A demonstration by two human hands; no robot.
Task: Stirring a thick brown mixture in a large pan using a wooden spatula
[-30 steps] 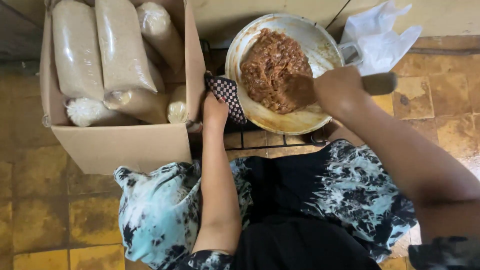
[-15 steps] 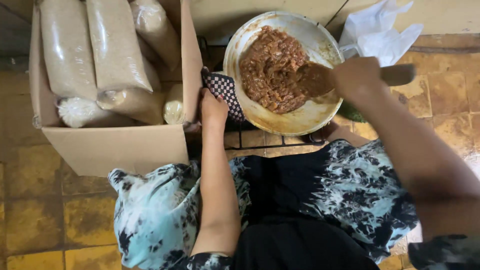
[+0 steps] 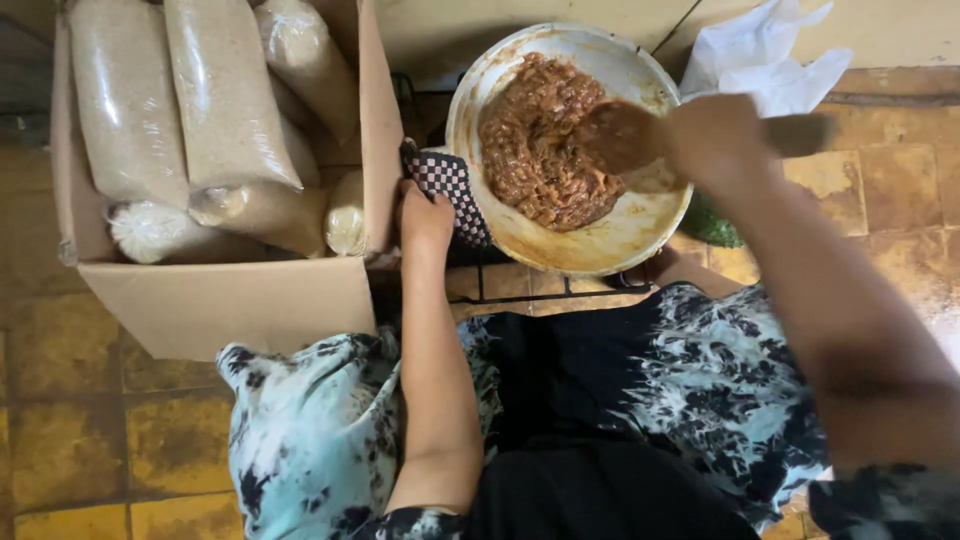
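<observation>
**Spoon in the pan, cloth at the rim**

The right hand (image 3: 722, 140) is wrapped in a closed fist round the handle of a wooden spoon (image 3: 625, 135). The spoon's long axis runs roughly level, left to right: the handle end pokes out past the hand towards the right, and the rounded bowl lies to the left of the fingers, resting on the right side of the brown mix (image 3: 540, 145). So the mix lies leftward from the gripping hand, straight along the spoon's line.

The pan (image 3: 610, 245) is round and wide, pale metal, its inner wall smeared with a thin ochre film. The mix is chunky, wet-looking and reddish brown, heaped towards the pan's left half; the lower right of the pan floor is nearly bare. The pan sits on a dark wire grate (image 3: 520, 285) above the tiled floor (image 3: 90, 440).

The left hand (image 3: 425, 220) is at the pan's left rim, fingers curled and pressed down on a black-and-white checked cloth (image 3: 445, 185) that lies between hand and rim. It is the nearer hand to the rim; the right is the nearer to the mix.

Just left of that hand stands an open cardboard box (image 3: 230, 300), matte brown, holding long clear plastic bags (image 3: 225, 100) of pale grain, tied at their ends. A crumpled white plastic bag (image 3: 765, 60) lies beyond the pan's upper right edge.
</observation>
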